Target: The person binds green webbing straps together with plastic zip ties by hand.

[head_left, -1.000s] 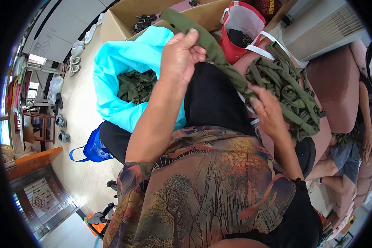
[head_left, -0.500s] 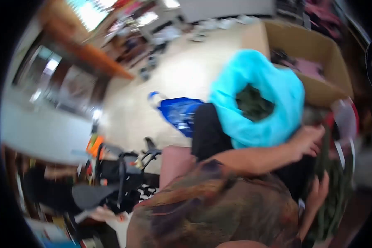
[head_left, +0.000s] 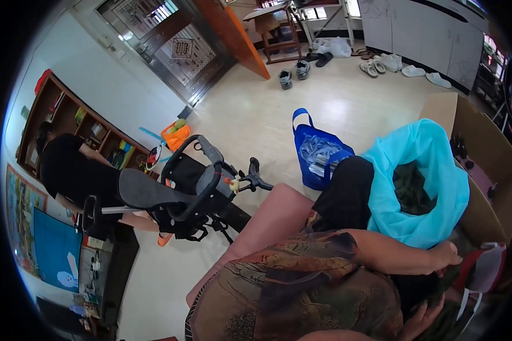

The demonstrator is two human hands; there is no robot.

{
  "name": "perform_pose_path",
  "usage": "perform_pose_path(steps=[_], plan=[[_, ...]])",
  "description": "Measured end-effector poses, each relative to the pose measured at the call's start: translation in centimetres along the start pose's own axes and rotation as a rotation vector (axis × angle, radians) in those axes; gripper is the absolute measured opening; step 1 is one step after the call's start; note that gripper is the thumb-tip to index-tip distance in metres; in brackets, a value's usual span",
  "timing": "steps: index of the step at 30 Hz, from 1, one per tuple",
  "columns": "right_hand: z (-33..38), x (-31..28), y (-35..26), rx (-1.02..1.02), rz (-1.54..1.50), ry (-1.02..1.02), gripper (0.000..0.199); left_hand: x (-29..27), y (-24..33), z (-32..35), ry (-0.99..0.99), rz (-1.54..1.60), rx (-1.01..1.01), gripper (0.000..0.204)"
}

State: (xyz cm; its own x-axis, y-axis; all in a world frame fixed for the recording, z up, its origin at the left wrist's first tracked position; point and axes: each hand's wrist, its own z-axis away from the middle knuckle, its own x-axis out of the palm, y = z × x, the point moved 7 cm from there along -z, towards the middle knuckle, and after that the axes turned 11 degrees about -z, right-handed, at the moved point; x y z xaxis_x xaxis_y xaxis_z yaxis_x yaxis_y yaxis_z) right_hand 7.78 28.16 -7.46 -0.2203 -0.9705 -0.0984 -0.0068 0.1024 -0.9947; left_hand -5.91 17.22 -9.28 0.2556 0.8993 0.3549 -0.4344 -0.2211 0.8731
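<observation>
My left hand (head_left: 446,256) is closed at the right side, its fingers pinched on a dark green cloth-like piece (head_left: 450,278). Below it my right hand (head_left: 425,319) curls around the lower part of the same green piece, its fingers partly in shadow. More dark green material (head_left: 442,328) lies under and beside that hand. Past my left forearm stands a bright turquoise bag (head_left: 384,193) with its rim folded outward, and dark green material (head_left: 412,187) is inside. A red and grey bag (head_left: 483,266) with white straps is just right of my hands.
An open cardboard box (head_left: 506,176) stands beyond the turquoise bag. A blue bag (head_left: 318,179) of light-coloured pieces sits on the floor by my knee. At left are a stroller (head_left: 199,193) and a bending person (head_left: 77,170) in black. Shoes (head_left: 375,67) line the far floor.
The view has swung left, so my hands and the turquoise bag appear farther right and lower. Both hands stay at the green material. The picture is sharper now.
</observation>
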Motion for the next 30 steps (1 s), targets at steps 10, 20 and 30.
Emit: perform_pose_path(steps=[10,20,30], plan=[[-3.1,4.1,-1.7,0.3,-0.054,-0.053,0.047,-3.3,1.3,5.0,-0.175,-0.407,-0.133,0.022],[1.5,-3.4,-4.6,0.165,-0.039,0.075,0.048,3.6,1.2,-0.2,-0.305,0.152,-0.143,0.032],[2.8,-4.5,-4.1,0.184,-0.047,0.076,0.048,5.4,-0.5,1.4,-0.377,0.077,-0.191,0.012]])
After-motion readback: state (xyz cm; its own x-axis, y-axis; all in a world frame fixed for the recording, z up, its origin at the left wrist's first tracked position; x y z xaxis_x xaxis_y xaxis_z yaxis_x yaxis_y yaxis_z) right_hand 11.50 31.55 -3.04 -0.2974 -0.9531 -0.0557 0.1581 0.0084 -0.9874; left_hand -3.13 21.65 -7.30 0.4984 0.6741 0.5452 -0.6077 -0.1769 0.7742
